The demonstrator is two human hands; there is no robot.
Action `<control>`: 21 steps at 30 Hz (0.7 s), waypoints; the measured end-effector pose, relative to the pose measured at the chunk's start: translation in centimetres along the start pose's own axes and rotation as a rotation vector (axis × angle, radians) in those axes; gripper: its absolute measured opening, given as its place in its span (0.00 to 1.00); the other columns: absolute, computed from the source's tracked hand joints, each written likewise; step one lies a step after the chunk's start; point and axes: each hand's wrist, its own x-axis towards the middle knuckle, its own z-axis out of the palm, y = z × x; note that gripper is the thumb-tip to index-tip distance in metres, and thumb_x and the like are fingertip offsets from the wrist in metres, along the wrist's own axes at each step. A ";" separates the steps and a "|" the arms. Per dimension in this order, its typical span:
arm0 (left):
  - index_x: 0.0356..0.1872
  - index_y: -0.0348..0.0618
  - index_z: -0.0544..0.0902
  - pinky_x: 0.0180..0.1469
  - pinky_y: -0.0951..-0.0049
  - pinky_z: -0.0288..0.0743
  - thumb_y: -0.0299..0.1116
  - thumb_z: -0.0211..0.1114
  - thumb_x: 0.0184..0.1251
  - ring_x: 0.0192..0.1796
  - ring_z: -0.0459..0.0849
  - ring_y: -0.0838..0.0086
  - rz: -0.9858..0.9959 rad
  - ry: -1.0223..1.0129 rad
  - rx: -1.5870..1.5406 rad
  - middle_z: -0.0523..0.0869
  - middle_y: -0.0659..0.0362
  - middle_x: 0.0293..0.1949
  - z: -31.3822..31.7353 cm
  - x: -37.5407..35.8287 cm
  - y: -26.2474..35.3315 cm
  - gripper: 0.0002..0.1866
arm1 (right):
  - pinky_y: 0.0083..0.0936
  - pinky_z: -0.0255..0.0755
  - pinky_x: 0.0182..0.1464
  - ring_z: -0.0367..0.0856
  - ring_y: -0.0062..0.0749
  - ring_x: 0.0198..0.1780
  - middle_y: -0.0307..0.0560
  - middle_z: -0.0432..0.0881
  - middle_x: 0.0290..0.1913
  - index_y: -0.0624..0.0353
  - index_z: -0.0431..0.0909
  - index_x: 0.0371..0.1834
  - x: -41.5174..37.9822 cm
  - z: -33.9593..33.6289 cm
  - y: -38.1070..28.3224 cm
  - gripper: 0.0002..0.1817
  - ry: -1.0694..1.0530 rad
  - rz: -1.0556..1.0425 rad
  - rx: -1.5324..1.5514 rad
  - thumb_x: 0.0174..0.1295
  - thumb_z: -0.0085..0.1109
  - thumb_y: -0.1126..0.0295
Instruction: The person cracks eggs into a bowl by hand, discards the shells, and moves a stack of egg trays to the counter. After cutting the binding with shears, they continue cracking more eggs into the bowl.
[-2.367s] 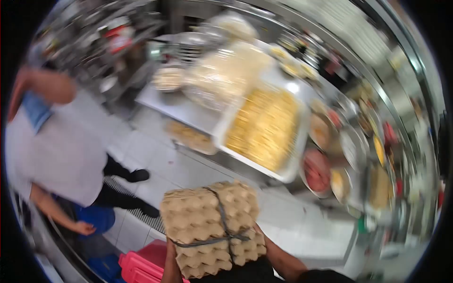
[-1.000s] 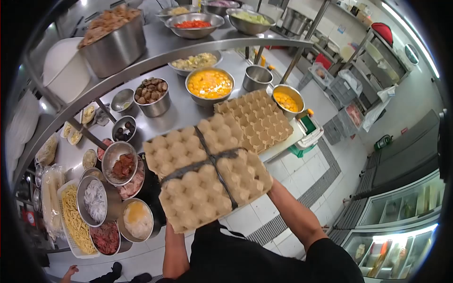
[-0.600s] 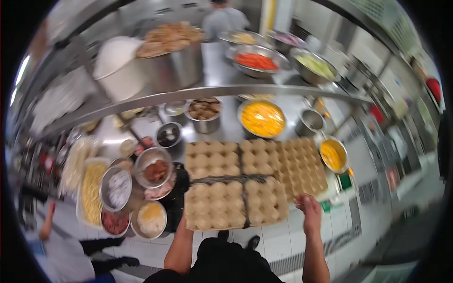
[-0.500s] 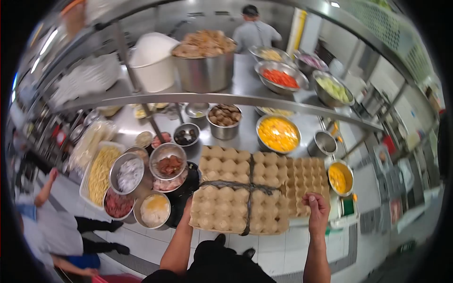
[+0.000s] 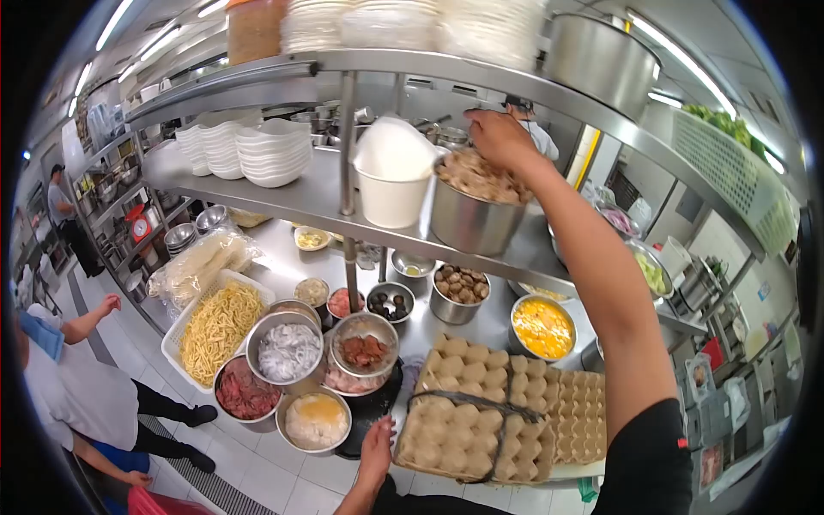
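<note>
Beside the left edge of the cardboard egg trays (image 5: 459, 433) is my left hand (image 5: 375, 451), open with loosely bent fingers and nothing in it. Dark cord ties the stacked trays crosswise. My right hand (image 5: 498, 137) is raised high over the shelf, overlapping the top of a steel pot (image 5: 476, 221) heaped with brown food pieces (image 5: 481, 176). The back of that hand faces me and hides most of its fingers. A white tub (image 5: 393, 196) stands left of the pot. Past the trays sits a bowl of beaten egg (image 5: 542, 328).
Left of the trays, several steel bowls hold raw meat (image 5: 247, 390), a red paste (image 5: 365, 350) and other foods, near a basket of noodles (image 5: 219, 330). White stacked bowls (image 5: 273, 153) stand on the metal shelf (image 5: 283, 197). A co-worker (image 5: 81, 378) stands at the left, another person (image 5: 536, 129) beyond the shelf.
My right hand has gone from beside the egg trays up to the pot on the shelf. My left hand has come off the trays' left edge. The view has tilted up.
</note>
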 end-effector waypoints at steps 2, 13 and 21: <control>0.62 0.34 0.75 0.57 0.68 0.76 0.46 0.47 0.82 0.54 0.82 0.69 0.023 -0.003 -0.001 0.83 0.51 0.55 -1.6 -0.7 -0.1 0.25 | 0.43 0.73 0.60 0.83 0.53 0.55 0.60 0.84 0.50 0.59 0.81 0.59 5.5 1.6 0.1 0.22 -0.229 0.133 -0.210 0.63 0.48 0.68; 0.55 0.33 0.79 0.50 0.72 0.78 0.39 0.51 0.82 0.45 0.85 0.72 -0.044 -0.008 -0.121 0.87 0.53 0.44 -7.8 0.2 -2.4 0.19 | 0.36 0.82 0.47 0.85 0.37 0.46 0.46 0.83 0.53 0.55 0.77 0.62 15.1 7.1 0.3 0.29 -0.653 0.431 0.206 0.68 0.57 0.44; 0.55 0.33 0.80 0.50 0.73 0.78 0.38 0.55 0.79 0.45 0.85 0.73 -0.092 -0.058 -0.122 0.87 0.54 0.44 -7.2 0.8 0.4 0.17 | 0.32 0.84 0.47 0.88 0.34 0.42 0.49 0.88 0.44 0.62 0.82 0.51 16.5 11.4 1.7 0.16 -0.684 0.527 0.625 0.67 0.60 0.64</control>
